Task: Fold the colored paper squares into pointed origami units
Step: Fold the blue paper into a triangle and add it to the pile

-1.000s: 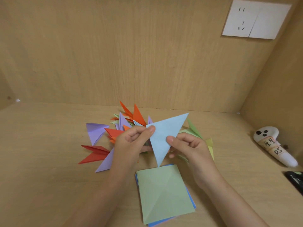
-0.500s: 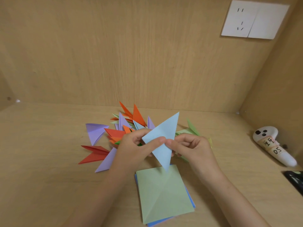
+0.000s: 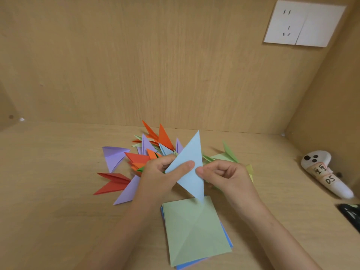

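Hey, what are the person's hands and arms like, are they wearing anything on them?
The left hand and the right hand are bare: no gloves, rings or watch show. Both forearms are bare too, no sleeve in view.

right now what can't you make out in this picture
Head view:
- Sheets under the green square: only a blue edge shows.
- The pile of folded units: partly hidden by the left hand, right hand and light blue paper.
- The black object: cut off by the right edge.
- The white device's label: too blurred to read.
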